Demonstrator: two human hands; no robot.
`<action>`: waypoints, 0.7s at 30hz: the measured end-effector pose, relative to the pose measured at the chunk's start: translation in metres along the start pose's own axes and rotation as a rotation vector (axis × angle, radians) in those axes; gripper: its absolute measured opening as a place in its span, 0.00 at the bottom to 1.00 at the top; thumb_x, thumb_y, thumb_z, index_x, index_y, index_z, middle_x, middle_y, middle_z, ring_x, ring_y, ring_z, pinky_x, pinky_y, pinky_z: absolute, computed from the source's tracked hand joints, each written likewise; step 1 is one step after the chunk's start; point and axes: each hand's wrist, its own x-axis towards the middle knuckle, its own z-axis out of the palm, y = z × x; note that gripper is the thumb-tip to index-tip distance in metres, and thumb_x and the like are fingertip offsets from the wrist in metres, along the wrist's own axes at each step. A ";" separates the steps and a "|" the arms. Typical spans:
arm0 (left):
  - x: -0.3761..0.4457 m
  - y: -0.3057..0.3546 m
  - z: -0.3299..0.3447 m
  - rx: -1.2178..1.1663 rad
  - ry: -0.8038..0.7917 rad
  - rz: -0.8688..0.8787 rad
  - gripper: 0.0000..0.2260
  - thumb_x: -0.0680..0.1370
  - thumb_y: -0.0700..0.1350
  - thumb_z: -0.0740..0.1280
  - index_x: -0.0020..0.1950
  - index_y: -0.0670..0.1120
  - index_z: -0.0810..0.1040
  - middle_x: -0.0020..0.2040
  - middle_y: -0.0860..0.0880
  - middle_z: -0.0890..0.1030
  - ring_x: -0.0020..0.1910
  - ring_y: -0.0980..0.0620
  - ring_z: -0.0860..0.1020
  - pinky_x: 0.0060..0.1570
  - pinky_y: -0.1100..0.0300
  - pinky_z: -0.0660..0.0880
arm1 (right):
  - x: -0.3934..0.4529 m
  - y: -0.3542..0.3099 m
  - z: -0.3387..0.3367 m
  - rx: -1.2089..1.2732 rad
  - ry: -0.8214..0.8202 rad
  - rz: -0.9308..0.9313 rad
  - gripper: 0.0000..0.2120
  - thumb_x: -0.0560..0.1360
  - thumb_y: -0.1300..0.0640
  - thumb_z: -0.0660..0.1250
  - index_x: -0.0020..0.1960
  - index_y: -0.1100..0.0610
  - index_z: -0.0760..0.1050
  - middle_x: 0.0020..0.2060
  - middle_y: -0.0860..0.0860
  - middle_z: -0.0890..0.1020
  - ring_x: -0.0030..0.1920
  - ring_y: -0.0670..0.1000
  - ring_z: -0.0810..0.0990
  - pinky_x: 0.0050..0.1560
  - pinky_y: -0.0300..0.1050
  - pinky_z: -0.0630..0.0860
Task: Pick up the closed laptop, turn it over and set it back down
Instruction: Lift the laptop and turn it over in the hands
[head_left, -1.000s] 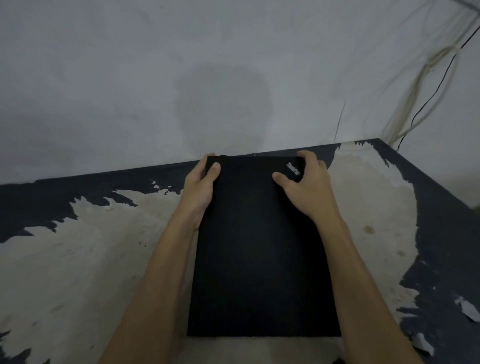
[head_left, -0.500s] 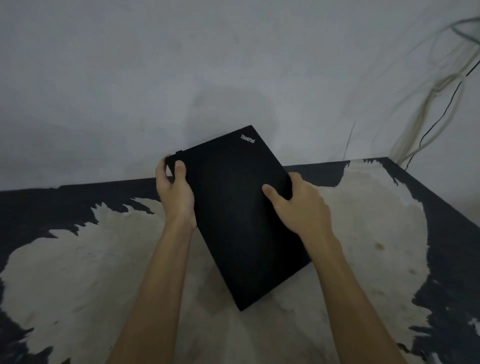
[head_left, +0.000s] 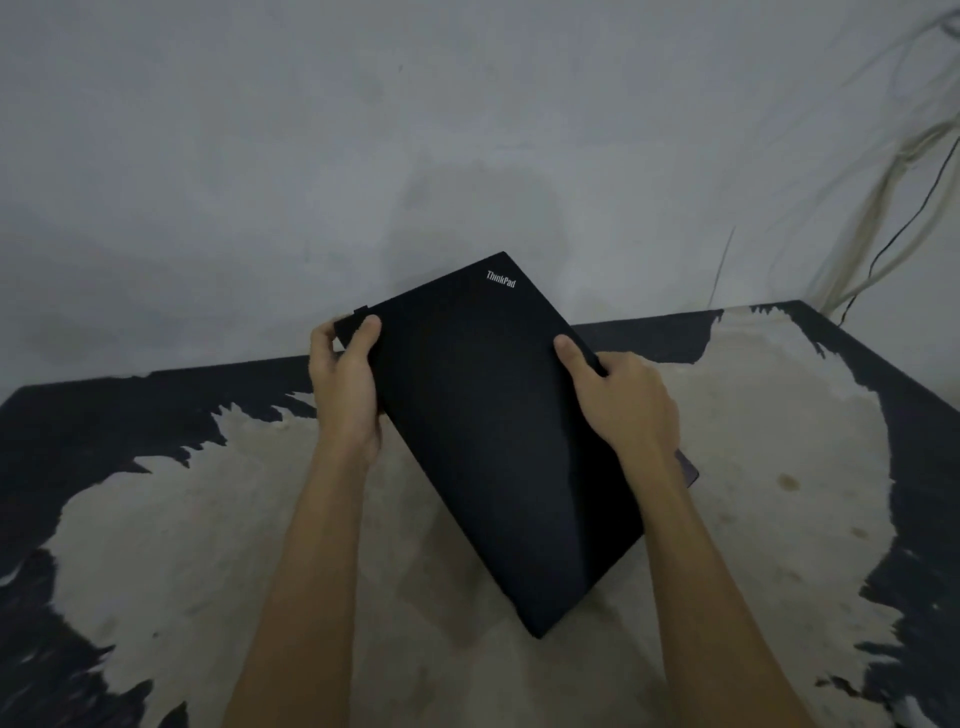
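The closed black laptop is off the table, tilted, with its lid and silver logo facing me and its top corner against the wall behind. My left hand grips its upper left corner, thumb on the lid. My right hand holds its right edge, thumb on the lid and fingers hidden underneath. The laptop's lowest corner hangs just above the worn table.
The table's dark coating has peeled to pale patches, and dark strips run along its back edge and right edge. A grey wall stands right behind it. Cables hang down the wall at the right corner.
The laptop lay flat on the table one second ago. Both hands have lifted it and turned it anticlockwise; since half a second ago it has barely moved.
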 end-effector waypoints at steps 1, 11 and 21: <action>0.002 0.005 -0.005 0.072 -0.062 -0.033 0.11 0.80 0.50 0.70 0.61 0.48 0.81 0.57 0.47 0.83 0.52 0.50 0.82 0.34 0.59 0.81 | 0.002 0.003 -0.002 -0.006 -0.023 0.011 0.37 0.73 0.22 0.52 0.31 0.56 0.68 0.28 0.50 0.80 0.30 0.52 0.79 0.31 0.44 0.65; 0.008 0.023 -0.047 0.392 -0.649 -0.373 0.28 0.73 0.71 0.66 0.63 0.55 0.86 0.60 0.50 0.87 0.58 0.48 0.86 0.54 0.51 0.80 | 0.012 0.012 -0.022 -0.136 -0.115 -0.101 0.43 0.68 0.17 0.49 0.41 0.52 0.86 0.31 0.48 0.83 0.32 0.47 0.78 0.30 0.42 0.66; -0.004 0.013 -0.019 0.449 -0.596 -0.360 0.15 0.75 0.59 0.74 0.55 0.52 0.88 0.56 0.44 0.89 0.54 0.44 0.88 0.49 0.50 0.84 | 0.005 -0.005 -0.023 -0.195 -0.206 -0.236 0.33 0.64 0.13 0.50 0.26 0.39 0.75 0.25 0.44 0.81 0.31 0.46 0.79 0.30 0.42 0.66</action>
